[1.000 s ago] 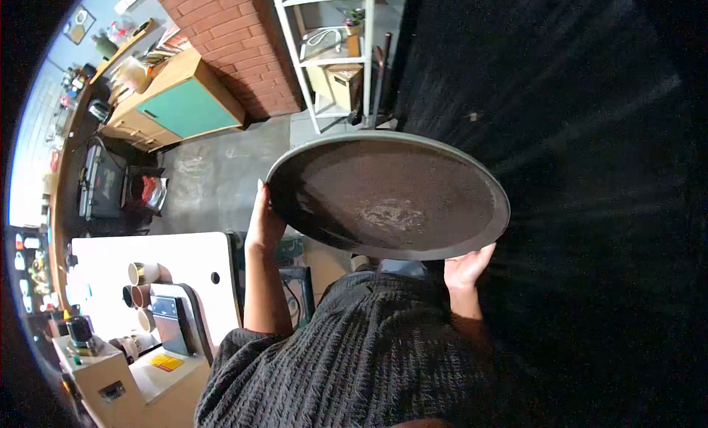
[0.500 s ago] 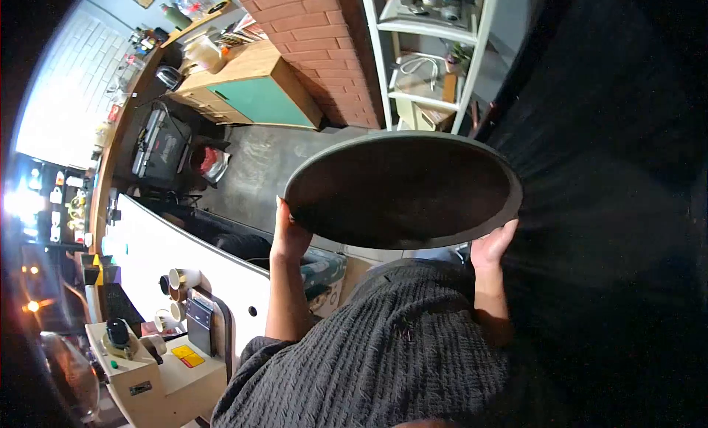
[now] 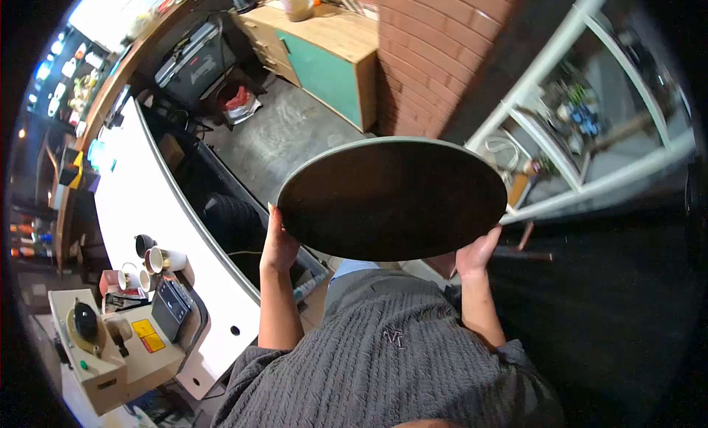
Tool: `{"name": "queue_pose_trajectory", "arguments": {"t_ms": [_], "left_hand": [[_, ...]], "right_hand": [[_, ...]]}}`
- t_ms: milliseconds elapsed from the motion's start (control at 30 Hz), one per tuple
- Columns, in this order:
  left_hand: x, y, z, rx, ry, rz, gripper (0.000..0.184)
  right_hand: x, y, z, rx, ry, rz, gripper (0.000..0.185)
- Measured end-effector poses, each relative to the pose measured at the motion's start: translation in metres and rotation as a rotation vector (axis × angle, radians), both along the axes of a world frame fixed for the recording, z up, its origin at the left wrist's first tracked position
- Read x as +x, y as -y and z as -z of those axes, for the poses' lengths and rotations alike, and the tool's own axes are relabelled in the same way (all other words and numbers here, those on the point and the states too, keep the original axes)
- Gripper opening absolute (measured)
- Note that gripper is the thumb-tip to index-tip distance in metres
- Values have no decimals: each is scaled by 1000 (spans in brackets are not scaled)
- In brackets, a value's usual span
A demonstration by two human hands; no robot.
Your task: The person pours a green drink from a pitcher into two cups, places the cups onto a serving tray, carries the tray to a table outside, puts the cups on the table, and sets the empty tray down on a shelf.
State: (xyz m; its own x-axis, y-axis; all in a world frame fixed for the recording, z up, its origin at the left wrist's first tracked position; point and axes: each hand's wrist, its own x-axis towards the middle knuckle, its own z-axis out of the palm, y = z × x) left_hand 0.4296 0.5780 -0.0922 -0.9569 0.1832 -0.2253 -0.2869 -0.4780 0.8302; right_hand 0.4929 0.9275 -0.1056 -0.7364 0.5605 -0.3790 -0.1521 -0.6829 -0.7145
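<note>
A large dark round tray (image 3: 394, 199) with a pale rim is held in front of my chest, seen at a slant. My left hand (image 3: 280, 244) grips its left edge, with the thumb up along the rim and the other fingers partly hidden behind it. At the lower right edge, my right hand (image 3: 478, 252) holds the tray from below, its fingers mostly under the rim.
On the left is a white counter (image 3: 147, 199) with several cups (image 3: 167, 260) and a beige machine (image 3: 118, 347). Ahead stand a wooden cabinet (image 3: 324, 74) with a green door and a brick pillar (image 3: 435, 52). A white shelf (image 3: 546, 144) is at the right.
The view has turned right: the counter, cabinet and pillar have shifted, and the shelf now lies further right and appears larger. Both hands still hold the tray, whose inner surface looks darker.
</note>
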Motion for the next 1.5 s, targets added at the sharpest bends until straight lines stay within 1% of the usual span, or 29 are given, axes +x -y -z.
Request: {"name": "queue_pose_trajectory", "arguments": {"t_ms": [67, 133, 167, 233, 300, 367, 433, 500, 567, 633, 700, 733, 833, 867, 900, 967, 1000, 1067, 1100, 1133, 1167, 1200, 1233, 1267, 1300, 1333, 1367, 1433, 1500], "left_hand": [[-38, 21, -1, -20, 15, -47, 79], [-71, 37, -13, -61, 62, -155, 71], [-87, 50, -12, -55, 68, -179, 71], [-128, 76, -12, 26, 60, -134, 75], [-163, 94, -20, 28, 66, -149, 76], [-192, 108, -23, 15, 94, -151, 76], [-226, 120, -23, -91, 53, -122, 88], [-257, 132, -15, -104, 83, -132, 88], [-292, 139, -5, -115, 110, -133, 88], [-327, 141, 4, -114, 117, -201, 90], [-364, 141, 9, -95, 137, -175, 90], [-386, 140, 9, -81, 147, -147, 90], [-457, 129, 18, -142, 138, -158, 91], [-482, 127, 22, -111, 135, -123, 88], [-507, 121, 21, -118, 190, -152, 83], [-554, 102, 18, -83, 114, -175, 69], [-579, 98, 23, -89, 119, -154, 69], [-622, 90, 35, -102, -4, -188, 40], [-640, 85, 37, -100, 6, -167, 40], [-658, 80, 39, -154, 83, -139, 36], [-675, 75, 41, -210, 155, -108, 33], [-693, 71, 47, -204, 165, -67, 43], [-713, 68, 53, -204, 168, -39, 43], [-731, 65, 60, -296, 179, 22, 48], [-746, 63, 68, -391, 191, 91, 52], [-760, 63, 79, -395, 201, 133, 52], [-778, 61, 93, -423, 206, 176, 56], [-816, 57, 110, -477, 206, 271, 65], [-850, 49, 112, -438, 234, 386, 68]], "right_hand": [[-58, 23, -1, -4, -7, -76, 59], [-108, 49, -4, 22, 10, -158, 56], [-131, 59, -4, 28, 15, -183, 56], [-181, 77, -1, 12, -61, -241, 54], [-225, 92, -6, 23, -61, -270, 54], [-262, 107, -6, 5, -27, -267, 54], [-294, 118, -4, -11, 1, -267, 54], [-327, 124, -1, -8, -16, -328, 58], [-359, 135, -3, -35, 36, -276, 59], [-397, 142, -4, -54, 87, -234, 60], [-437, 143, 0, -47, 129, -212, 60], [-458, 141, 6, -55, 123, -212, 60], [-522, 130, 33, -108, 77, -192, 60], [-543, 124, 44, -97, 101, -207, 60], [-558, 121, 52, -87, 132, -220, 60], [-589, 114, 64, -53, 149, -242, 63], [-608, 112, 67, -7, 148, -275, 67], [-636, 116, 68, -24, 223, -228, 68], [-648, 116, 68, -35, 291, -199, 70], [-657, 115, 78, -44, 337, -187, 74], [-662, 114, 100, -46, 349, -166, 74], [-667, 115, 126, 146, 473, -111, 72], [-673, 114, 141, 336, 598, -55, 71], [-678, 119, 141, 321, 556, -24, 64], [-681, 122, 143, 311, 577, 6, 64], [-683, 125, 147, 364, 575, 2, 59], [-689, 129, 151, 419, 564, 8, 54], [-697, 138, 168, 433, 564, 120, 53], [-704, 144, 187, 565, 715, 199, 56]]}}
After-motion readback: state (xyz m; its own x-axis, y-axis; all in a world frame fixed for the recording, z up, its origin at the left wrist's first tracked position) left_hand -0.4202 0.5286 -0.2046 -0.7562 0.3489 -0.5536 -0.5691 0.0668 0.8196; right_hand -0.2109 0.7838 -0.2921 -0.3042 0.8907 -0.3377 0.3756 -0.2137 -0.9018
